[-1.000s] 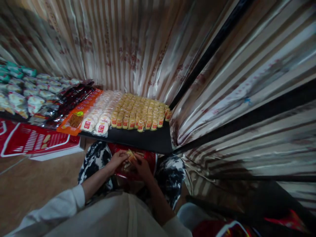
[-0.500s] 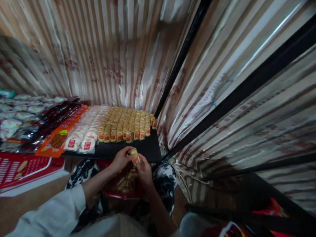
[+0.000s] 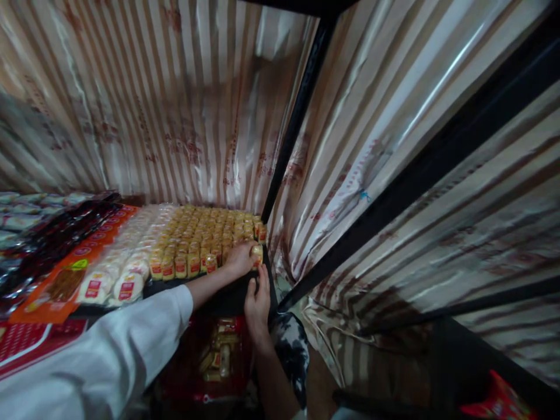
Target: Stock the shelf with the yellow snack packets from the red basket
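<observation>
My left hand reaches over the right end of the black shelf, its fingers closed on a small yellow wrapped snack with a red label. The snack stands upright at the front right of several rows of like yellow packets. Just below it is my right hand, fingers stretched out and close together, their tips near or touching the snack's lower edge; nothing shows in that hand. Between my legs, a red container holds more of the wrapped snacks.
Left of the yellow packets lie round white packaged snacks, orange bags and dark shiny packs. A red basket is at lower left. Striped curtain and black poles enclose the back and right.
Both hands have moved forward from above the red container to the shelf's right end. The snack, earlier between both hands, is now at the rows with my left hand on it; my right fingers have straightened.
</observation>
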`<state>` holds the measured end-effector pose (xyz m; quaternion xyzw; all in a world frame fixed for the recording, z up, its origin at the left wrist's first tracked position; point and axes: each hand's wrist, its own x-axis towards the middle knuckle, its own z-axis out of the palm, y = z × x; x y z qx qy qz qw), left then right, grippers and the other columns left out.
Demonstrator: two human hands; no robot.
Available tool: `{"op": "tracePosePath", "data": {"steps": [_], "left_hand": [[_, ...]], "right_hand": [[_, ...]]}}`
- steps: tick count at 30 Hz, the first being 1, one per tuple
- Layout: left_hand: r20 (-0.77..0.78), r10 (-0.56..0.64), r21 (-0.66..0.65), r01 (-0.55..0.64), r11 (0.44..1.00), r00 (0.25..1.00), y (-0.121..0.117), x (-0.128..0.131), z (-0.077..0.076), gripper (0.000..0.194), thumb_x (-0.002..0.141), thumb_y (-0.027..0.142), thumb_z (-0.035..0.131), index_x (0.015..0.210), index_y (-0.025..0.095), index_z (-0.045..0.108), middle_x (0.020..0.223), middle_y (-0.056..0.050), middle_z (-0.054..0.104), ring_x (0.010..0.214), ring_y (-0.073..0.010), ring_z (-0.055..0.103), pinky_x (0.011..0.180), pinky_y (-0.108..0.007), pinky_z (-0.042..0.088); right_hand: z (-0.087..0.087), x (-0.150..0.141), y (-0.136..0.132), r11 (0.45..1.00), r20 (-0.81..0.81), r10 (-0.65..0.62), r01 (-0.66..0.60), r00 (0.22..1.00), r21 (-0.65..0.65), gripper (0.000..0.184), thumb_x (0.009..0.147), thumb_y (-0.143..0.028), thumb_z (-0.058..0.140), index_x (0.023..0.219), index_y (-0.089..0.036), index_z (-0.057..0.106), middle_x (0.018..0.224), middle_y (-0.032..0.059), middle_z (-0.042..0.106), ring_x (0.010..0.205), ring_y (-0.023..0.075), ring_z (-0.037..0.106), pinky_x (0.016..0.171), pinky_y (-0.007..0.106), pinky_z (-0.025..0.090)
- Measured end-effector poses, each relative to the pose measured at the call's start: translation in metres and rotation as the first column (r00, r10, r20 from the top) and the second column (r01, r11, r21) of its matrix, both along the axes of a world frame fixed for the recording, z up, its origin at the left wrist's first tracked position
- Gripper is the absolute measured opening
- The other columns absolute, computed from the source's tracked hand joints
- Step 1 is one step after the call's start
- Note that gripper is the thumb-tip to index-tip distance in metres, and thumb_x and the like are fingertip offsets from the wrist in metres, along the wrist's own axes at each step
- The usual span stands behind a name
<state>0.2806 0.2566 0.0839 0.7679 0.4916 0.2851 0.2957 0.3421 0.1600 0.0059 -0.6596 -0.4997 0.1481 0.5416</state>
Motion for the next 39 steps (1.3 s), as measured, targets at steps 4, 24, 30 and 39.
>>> {"op": "tracePosePath", "data": {"steps": [4,24,30,39], "left_hand": [[-0.128,-0.028,0.038,0.033,0.999,0.991,0.02,0.023,0.004,0.038,0.076,0.014,0.052,0.113,0.016,0.06,0.101,-0.012,0.064,0.091,-0.0249,0.059,0.081,-0.032,0.043],[-0.375,-0.188,0.231,0.288,0.929,0.908,0.086,0.071,-0.011,0.023,0.072,0.009,0.051,0.088,0.016,0.066,0.11,-0.014,0.059,0.109,-0.0289,0.041,0.091,-0.039,0.036],[-0.412,-0.211,0.246,0.331,0.911,0.886,0.098,0.068,-0.02,0.022,0.072,0.01,0.051,0.087,0.014,0.066,0.095,-0.014,0.062,0.105,-0.0294,0.043,0.093,-0.04,0.034],[-0.475,-0.178,0.218,0.311,0.925,0.862,0.102,0.051,-0.011,0.021,0.069,0.01,0.054,0.085,0.013,0.068,0.094,-0.015,0.063,0.101,-0.0312,0.049,0.093,-0.04,0.034]], "right_hand": [[-0.008,0.014,0.028,0.995,-0.073,-0.08,0.075,0.994,-0.068,0.056,0.089,-0.039,0.026,0.131,-0.006,0.041,0.138,0.0177,0.04,0.131,0.0222,0.033,0.109,0.04,0.025],[-0.04,0.043,0.106,0.986,-0.061,-0.152,0.148,0.986,-0.071,0.054,0.082,-0.022,0.029,0.134,-0.011,0.038,0.137,0.0127,0.043,0.131,0.0207,0.033,0.109,0.04,0.026],[-0.043,0.044,0.114,0.984,-0.073,-0.15,0.142,0.986,-0.105,0.055,0.08,-0.019,0.031,0.133,-0.009,0.041,0.135,0.0142,0.046,0.129,0.0217,0.037,0.108,0.039,0.028],[-0.042,0.034,0.113,0.994,-0.044,-0.052,0.048,0.998,-0.098,0.057,0.077,-0.017,0.033,0.134,-0.012,0.041,0.135,0.0102,0.046,0.129,0.0189,0.037,0.107,0.037,0.029]]}}
